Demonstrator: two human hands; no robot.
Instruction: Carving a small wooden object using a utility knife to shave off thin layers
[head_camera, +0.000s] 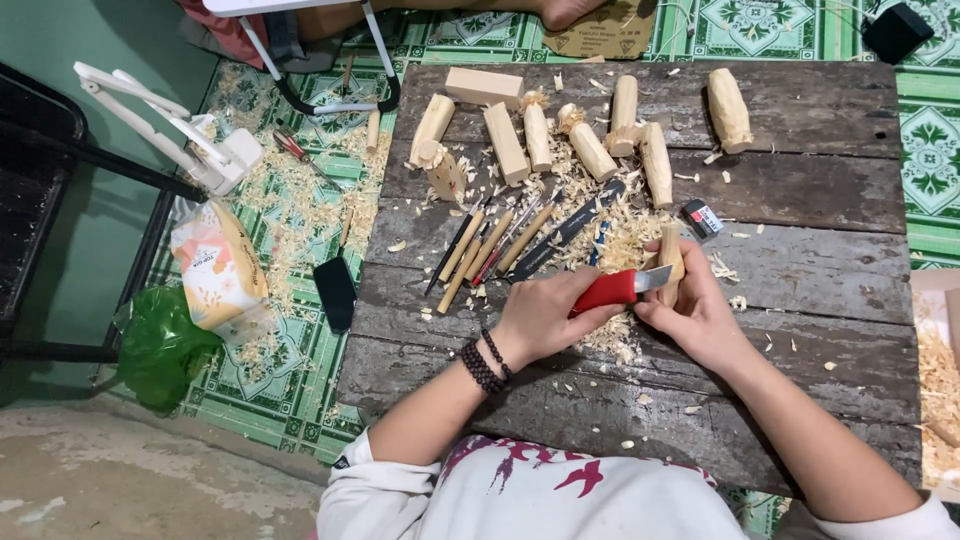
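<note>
Weathered grey planks make up the tabletop (800, 110), which sits low over a green patterned tile floor (300, 360) buried in wood shavings.

Left hand (540, 318) has its fingers clenched around the red handle of a carving knife (615, 290). The knife's long axis runs nearly left to right across the view, rising a little toward the blade, and the short blade points right, straight into the wood. Right hand (695, 315) is wrapped around a small pale wood piece (670, 265), fingers grasping its lower part, the thumb side close to the blade. That piece stands roughly upright in the view, its long axis running away from the person, top end poking out above the fingers. So blade and wood cross at close to a right angle, and the blade tip looks to be touching the wood's left face, though I can't quite tell the exact contact.

Both hands sit just in front of the body, near the middle of the planks, right over a heap of shavings (615, 335).

Further back is a row of carved wooden blanks (585, 140), and between those and the hands lies a fan of carving tools (500, 245) with wooden handles. A small black sharpening block (702, 218) sits just beyond the right hand.
</note>
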